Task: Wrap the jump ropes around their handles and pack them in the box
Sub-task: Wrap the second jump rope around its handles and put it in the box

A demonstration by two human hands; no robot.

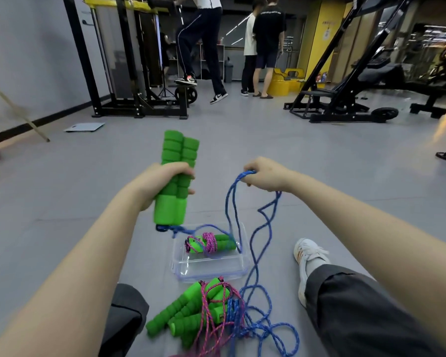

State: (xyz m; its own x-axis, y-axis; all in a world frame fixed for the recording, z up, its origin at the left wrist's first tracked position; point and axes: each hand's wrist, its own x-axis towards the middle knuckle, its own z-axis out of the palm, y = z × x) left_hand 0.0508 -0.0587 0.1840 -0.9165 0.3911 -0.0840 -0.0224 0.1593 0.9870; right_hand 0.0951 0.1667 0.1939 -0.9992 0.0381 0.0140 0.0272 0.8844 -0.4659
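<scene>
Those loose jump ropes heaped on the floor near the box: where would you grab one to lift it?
Probably by the green foam handles, coming from the left: their ridged ends stick out that way, free of the cords tangled on their right. For now the left hand grips another handle pair and the right hand pinches its blue rope.

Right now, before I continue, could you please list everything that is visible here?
held handles: two, green, in left hand
blue rope: one, blue, from handles to floor
plastic box: one, clear, floor centre
wrapped jump rope: one, green and pink, inside box
loose jump ropes: several, green, pink, blue, floor nearer than box
scale: one, grey, floor left
gym machines: two, black, background
people: three, background
left hand: one, grips handles
right hand: one, pinches blue rope
</scene>
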